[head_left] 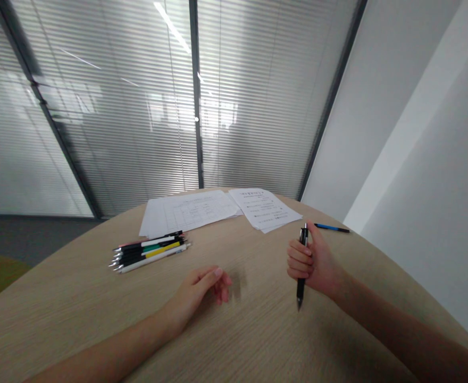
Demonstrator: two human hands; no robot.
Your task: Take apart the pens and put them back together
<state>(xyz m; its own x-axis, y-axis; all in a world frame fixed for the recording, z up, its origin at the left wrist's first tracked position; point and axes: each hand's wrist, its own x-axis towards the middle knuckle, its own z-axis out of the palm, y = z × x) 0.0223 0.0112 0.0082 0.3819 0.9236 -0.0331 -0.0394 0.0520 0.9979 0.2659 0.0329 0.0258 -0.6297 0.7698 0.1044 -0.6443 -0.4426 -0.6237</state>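
Observation:
My right hand (317,266) is wrapped around a black click pen (300,288), held upright above the table with its metal tip pointing down. The thumb is raised at the pen's top end, by the button. My left hand (206,284) hovers low over the wood, its fingers loosely curled and apart from the thumb, with nothing visible in it. To the left of that hand lies a bunch of several pens (150,252), side by side, in black, white, yellow and green. A blue and black pen (332,228) rests on the table just beyond my right hand.
The round wooden table (250,340) curves away toward a glass partition with blinds (146,143). Printed sheets (192,210) and another stack of paper (265,209) lie near its far edge. A white wall (429,213) stands close on the right. A green seat (0,274) shows at left.

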